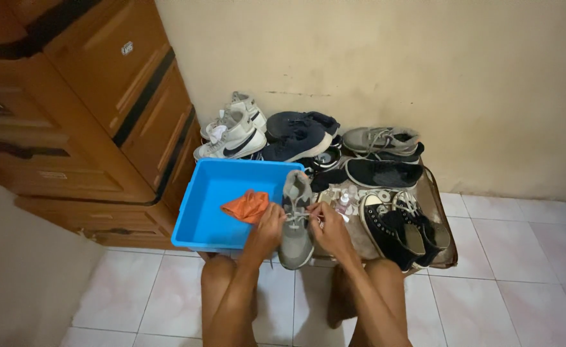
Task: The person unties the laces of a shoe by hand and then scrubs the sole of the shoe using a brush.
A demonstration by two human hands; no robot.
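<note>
Head view: grey sneaker (296, 225) between left hand (267, 228) and right hand (330, 229)

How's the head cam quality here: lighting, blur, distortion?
Head view: dim, warm indoor light, no glare; the wooden cabinet falls into shadow at left. Wide-angle bend tilts the cabinet. Left hand and right hand at the grey shoe laces are slightly soft; lace detail unclear.

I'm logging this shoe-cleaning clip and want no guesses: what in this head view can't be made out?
- Laces of the grey shoe: left hand and right hand cover them; grip unclear.
- Small items behind the hands: too small.
- Blue tub contents under the orange cloth: hidden.
- Wooden cabinet: cut off by the frame's left and top edges.
</note>
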